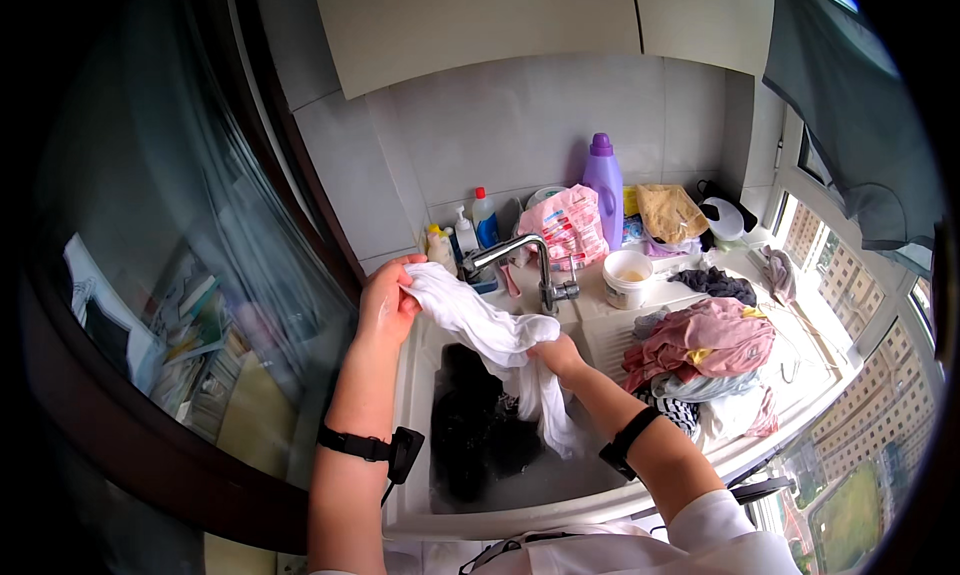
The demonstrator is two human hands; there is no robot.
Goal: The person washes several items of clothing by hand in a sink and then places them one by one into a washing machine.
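A wet white cloth garment (487,324) is stretched between my two hands over the laundry sink (409,492). My left hand (390,297) grips its upper left end, higher than the other hand. Lower and to the right, my right hand (556,356) is closed on the bunched cloth, whose lower part hangs down to the grey water. Dark fabric (472,432) lies soaking in the sink beneath. The chrome faucet (544,264) stands just behind the cloth, its spout above the garment.
A pile of clothes (705,350) rests on the washboard side at the right. Behind the sink stand a white tub (628,279), a purple detergent bottle (604,189), a pink bag (566,226) and small bottles (465,230). A window (832,275) is at the right; a dark-framed glass panel (247,275) is at the left.
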